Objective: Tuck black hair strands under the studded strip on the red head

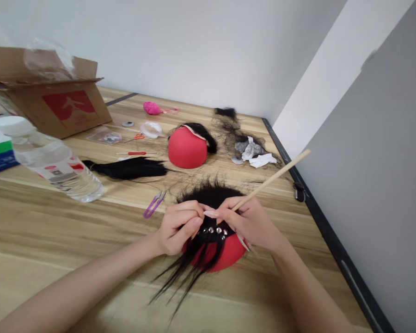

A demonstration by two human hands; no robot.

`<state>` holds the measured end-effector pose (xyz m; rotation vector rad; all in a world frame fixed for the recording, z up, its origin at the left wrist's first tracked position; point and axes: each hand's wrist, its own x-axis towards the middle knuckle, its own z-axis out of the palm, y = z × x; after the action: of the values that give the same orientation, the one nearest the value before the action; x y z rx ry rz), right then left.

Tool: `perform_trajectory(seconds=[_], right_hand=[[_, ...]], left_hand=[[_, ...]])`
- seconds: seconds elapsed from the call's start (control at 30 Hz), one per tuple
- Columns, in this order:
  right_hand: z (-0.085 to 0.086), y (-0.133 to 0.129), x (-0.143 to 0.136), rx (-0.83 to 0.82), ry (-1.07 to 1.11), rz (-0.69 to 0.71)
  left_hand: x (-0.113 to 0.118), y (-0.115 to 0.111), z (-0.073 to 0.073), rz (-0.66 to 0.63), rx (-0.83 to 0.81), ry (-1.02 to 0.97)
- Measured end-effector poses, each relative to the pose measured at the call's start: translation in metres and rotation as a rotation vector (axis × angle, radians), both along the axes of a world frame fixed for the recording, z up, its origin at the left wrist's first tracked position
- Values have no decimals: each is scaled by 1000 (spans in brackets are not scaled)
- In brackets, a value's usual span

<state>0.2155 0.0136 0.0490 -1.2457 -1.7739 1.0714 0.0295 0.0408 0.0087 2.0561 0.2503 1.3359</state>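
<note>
In front of me a black hairpiece (211, 194) covers a red dome (225, 259), with long loose strands (190, 273) hanging over its near side. Several shiny round studs (218, 230) run in a row along the hairpiece. My right hand (253, 222) grips a thin pale wooden stick (273, 178), which slants up to the right; its lower end is hidden by my fingers. Pinched closed beside it, my left hand (180, 226) touches the hair at the left of the hairpiece. What its fingertips hold is too small to make out.
Purple thread snips (154, 204) lie left of the dome. Farther back are a black hair bundle (131, 168), a red-handled hook (137, 153), another red dome (187, 148) and crumpled tissue (251, 149). A water bottle (52, 159) and cardboard box (65, 108) stand left.
</note>
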Motion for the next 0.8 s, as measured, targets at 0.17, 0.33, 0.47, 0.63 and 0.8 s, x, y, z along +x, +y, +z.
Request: perform_trajectory(seconds=[0.17, 0.33, 0.47, 0.63, 0.8], right_hand=[[1, -1, 2, -79, 42, 1], [2, -1, 3, -203, 144, -13], [4, -1, 3, -292, 211, -2], [4, 1, 5, -312, 237, -1], [3, 2, 6, -299, 234, 3]], left_hand=[[-1, 0, 1, 7, 2, 13], [-4, 2, 7, 43, 18, 94], [-10, 3, 21, 218, 135, 197], [-13, 2, 37, 291, 492, 411], [-5, -7, 36, 293, 678, 654]])
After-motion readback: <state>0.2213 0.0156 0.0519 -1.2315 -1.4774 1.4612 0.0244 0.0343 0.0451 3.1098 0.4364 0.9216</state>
